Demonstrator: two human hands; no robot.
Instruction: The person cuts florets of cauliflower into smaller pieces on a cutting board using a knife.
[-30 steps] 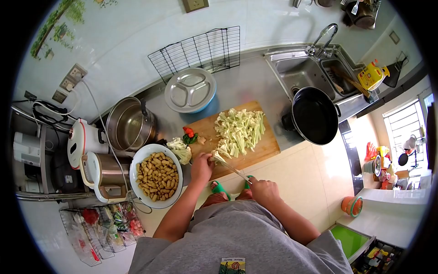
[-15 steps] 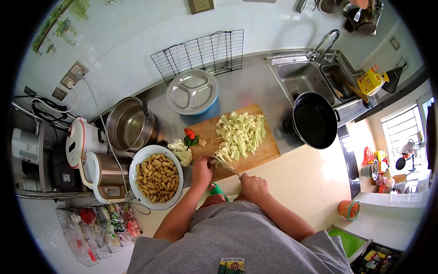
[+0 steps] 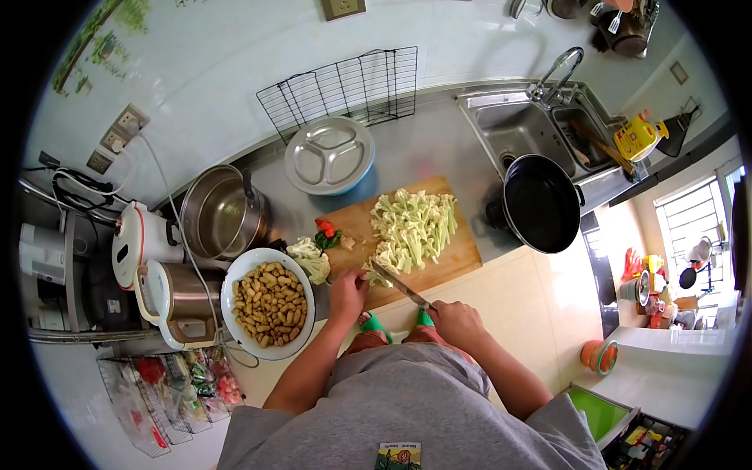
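My right hand (image 3: 457,323) grips the handle of a kitchen knife (image 3: 402,287). The blade slants up and left over the front of the wooden cutting board (image 3: 462,254), its tip by the cut cauliflower (image 3: 413,227) heaped there. My left hand (image 3: 348,294) is at the board's front-left edge, fingers drawn together beside the blade tip; whatever they hold is hidden. An uncut cauliflower chunk (image 3: 310,261) sits just beyond that hand, at the board's left edge. Red and green peppers (image 3: 326,233) lie on the board with small tan pieces, perhaps ginger or garlic.
Left of the board stand a bowl of peanuts (image 3: 269,305), a steel pot (image 3: 223,213) and a rice cooker (image 3: 143,244). A divided steel plate (image 3: 330,157) tops a blue container behind it. To the right are a black pan (image 3: 540,205) and the sink (image 3: 523,129).
My right hand has moved a little right and down, drawing the knife back, and more of its blade shows now. My left hand has barely moved.
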